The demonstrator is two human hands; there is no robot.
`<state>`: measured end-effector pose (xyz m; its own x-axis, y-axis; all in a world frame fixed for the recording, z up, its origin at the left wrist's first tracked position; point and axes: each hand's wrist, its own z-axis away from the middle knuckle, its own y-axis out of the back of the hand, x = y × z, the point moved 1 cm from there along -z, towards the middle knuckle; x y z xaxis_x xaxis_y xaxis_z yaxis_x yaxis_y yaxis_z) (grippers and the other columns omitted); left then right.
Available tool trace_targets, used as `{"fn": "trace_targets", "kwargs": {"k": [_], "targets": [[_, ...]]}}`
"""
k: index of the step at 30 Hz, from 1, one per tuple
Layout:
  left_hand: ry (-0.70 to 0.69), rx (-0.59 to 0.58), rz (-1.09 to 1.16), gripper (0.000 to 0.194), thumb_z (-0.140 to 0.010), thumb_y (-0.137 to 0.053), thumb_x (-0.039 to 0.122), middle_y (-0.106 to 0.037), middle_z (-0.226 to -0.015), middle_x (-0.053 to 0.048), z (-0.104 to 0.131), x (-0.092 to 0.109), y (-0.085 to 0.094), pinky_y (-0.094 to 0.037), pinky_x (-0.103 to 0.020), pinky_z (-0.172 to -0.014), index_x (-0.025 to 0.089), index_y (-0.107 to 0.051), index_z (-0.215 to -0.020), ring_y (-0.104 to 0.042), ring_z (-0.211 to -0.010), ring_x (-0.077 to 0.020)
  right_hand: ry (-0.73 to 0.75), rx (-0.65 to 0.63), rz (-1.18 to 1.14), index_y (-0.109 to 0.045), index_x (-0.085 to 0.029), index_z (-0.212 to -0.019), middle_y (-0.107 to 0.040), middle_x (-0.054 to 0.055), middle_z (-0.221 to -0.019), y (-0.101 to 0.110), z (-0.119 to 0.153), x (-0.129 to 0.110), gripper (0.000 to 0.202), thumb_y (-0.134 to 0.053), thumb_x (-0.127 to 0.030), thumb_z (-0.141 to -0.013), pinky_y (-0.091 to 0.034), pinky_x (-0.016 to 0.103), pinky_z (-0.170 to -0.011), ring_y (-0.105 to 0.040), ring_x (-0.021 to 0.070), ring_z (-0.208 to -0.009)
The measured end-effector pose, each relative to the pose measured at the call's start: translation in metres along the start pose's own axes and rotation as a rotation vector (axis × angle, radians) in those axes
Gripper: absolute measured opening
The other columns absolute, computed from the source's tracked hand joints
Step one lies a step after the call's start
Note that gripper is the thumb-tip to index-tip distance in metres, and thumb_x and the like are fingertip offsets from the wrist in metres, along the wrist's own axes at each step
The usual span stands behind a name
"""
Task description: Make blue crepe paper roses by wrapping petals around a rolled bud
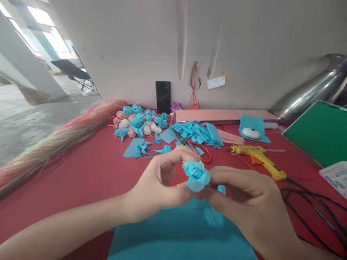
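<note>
Between my two hands is a light-blue paper flower with layered, curled petals, facing me. My left hand pinches it from the left with thumb and curved fingers. From the right, my right hand closes its fingertips on the flower's side and base. A thin dark strand or wire shows below the right fingers; I cannot tell whether it joins the flower. Underneath both hands lies a large sheet of blue paper. Scissors with red handles rest just beyond the hands.
Finished blue, pink and white paper flowers pile at the back left. Cut blue strips lie beside them. A yellow glue gun with a black cord sits right. A black phone leans against the wall. A green board stands far right.
</note>
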<state>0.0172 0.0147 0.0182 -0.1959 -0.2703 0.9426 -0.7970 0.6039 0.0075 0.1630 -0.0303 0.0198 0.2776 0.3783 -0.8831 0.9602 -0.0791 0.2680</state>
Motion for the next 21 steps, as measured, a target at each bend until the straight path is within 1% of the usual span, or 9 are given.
{"fn": "trace_targets", "kwargs": {"k": [3, 6, 7, 9, 11, 13, 15, 18, 21], "targets": [[-0.044, -0.034, -0.059, 0.011, -0.073, -0.059, 0.010, -0.048, -0.074, 0.001, 0.0010, -0.0004, -0.0001, -0.043, -0.022, -0.062, 0.018, -0.052, -0.077, -0.047, -0.070, -0.0115, 0.123, 0.021, 0.125, -0.069, -0.020, -0.059, -0.063, -0.002, -0.050, 0.0015, 0.0012, -0.0027, 0.016, -0.064, -0.016, -0.074, -0.046, 0.016, -0.043, -0.054, 0.0092, -0.043], [-0.077, -0.056, -0.119, 0.017, -0.078, -0.053, 0.008, -0.047, -0.082, 0.000, 0.0025, -0.0019, 0.0013, -0.044, -0.019, -0.059, 0.020, -0.049, -0.089, -0.048, -0.072, -0.0109, 0.232, 0.036, 0.262, -0.067, -0.018, -0.059, -0.059, -0.002, -0.048, 0.0032, 0.0027, -0.0051, 0.015, -0.061, -0.011, -0.071, -0.042, 0.015, -0.039, -0.051, 0.0070, -0.040], [-0.095, -0.064, -0.155, 0.021, -0.078, -0.053, 0.007, -0.047, -0.084, 0.000, 0.0030, -0.0024, 0.0022, -0.045, -0.020, -0.062, 0.021, -0.048, -0.093, -0.048, -0.075, -0.0114, 0.262, 0.034, 0.299, -0.067, -0.017, -0.059, -0.057, -0.003, -0.046, 0.0034, 0.0026, -0.0056, 0.015, -0.060, -0.010, -0.070, -0.041, 0.015, -0.038, -0.049, 0.0065, -0.038], [-0.157, -0.077, -0.271, 0.030, -0.077, -0.053, 0.005, -0.050, -0.088, -0.001, 0.0042, -0.0027, 0.0045, -0.046, -0.025, -0.075, 0.022, -0.047, -0.101, -0.049, -0.082, -0.0135, 0.313, 0.027, 0.361, -0.066, -0.017, -0.058, -0.056, -0.003, -0.045, 0.0032, 0.0018, -0.0056, 0.015, -0.059, -0.010, -0.071, -0.040, 0.016, -0.037, -0.049, 0.0066, -0.037], [-0.226, -0.086, -0.400, 0.038, -0.073, -0.053, 0.002, -0.053, -0.092, -0.002, 0.0056, -0.0021, 0.0066, -0.040, -0.033, -0.092, 0.023, -0.047, -0.105, -0.050, -0.086, -0.0155, 0.357, 0.027, 0.432, -0.065, -0.016, -0.057, -0.060, 0.000, -0.047, 0.0026, 0.0010, -0.0042, 0.019, -0.057, -0.010, -0.073, -0.040, 0.018, -0.037, -0.051, 0.0080, -0.038], [-0.270, -0.096, -0.486, 0.043, -0.070, -0.053, 0.001, -0.055, -0.093, -0.002, 0.0070, -0.0010, 0.0080, -0.032, -0.038, -0.100, 0.024, -0.047, -0.106, -0.050, -0.086, -0.0165, 0.413, 0.038, 0.494, -0.064, -0.016, -0.055, -0.063, 0.002, -0.050, 0.0017, 0.0014, -0.0022, 0.022, -0.056, -0.011, -0.075, -0.042, 0.022, -0.040, -0.054, 0.0101, -0.040], [-0.286, -0.110, -0.523, 0.046, -0.068, -0.051, 0.000, -0.055, -0.092, -0.002, 0.0081, 0.0002, 0.0084, -0.032, -0.040, -0.098, 0.024, -0.046, -0.107, -0.050, -0.084, -0.0171, 0.476, 0.046, 0.558, -0.064, -0.016, -0.054, -0.068, 0.005, -0.055, 0.0009, 0.0032, -0.0004, 0.023, -0.056, -0.012, -0.076, -0.043, 0.025, -0.041, -0.056, 0.0120, -0.042], [-0.309, -0.121, -0.555, 0.047, -0.065, -0.049, -0.001, -0.054, -0.088, -0.002, 0.0085, 0.0022, 0.0073, -0.036, -0.037, -0.089, 0.024, -0.047, -0.105, -0.049, -0.081, -0.0172, 0.548, 0.052, 0.642, -0.065, -0.016, -0.058, -0.070, 0.006, -0.061, 0.0003, 0.0058, 0.0006, 0.023, -0.055, -0.013, -0.078, -0.042, 0.028, -0.042, -0.057, 0.0138, -0.043], [-0.349, -0.114, -0.585, 0.046, -0.063, -0.048, -0.002, -0.054, -0.084, 0.000, 0.0076, 0.0047, 0.0057, -0.037, -0.037, -0.088, 0.022, -0.048, -0.102, -0.050, -0.078, -0.0158, 0.598, 0.085, 0.626, -0.067, -0.015, -0.062, -0.071, 0.006, -0.063, 0.0011, 0.0059, -0.0001, 0.024, -0.052, -0.009, -0.080, -0.041, 0.030, -0.042, -0.058, 0.0146, -0.045]]}}
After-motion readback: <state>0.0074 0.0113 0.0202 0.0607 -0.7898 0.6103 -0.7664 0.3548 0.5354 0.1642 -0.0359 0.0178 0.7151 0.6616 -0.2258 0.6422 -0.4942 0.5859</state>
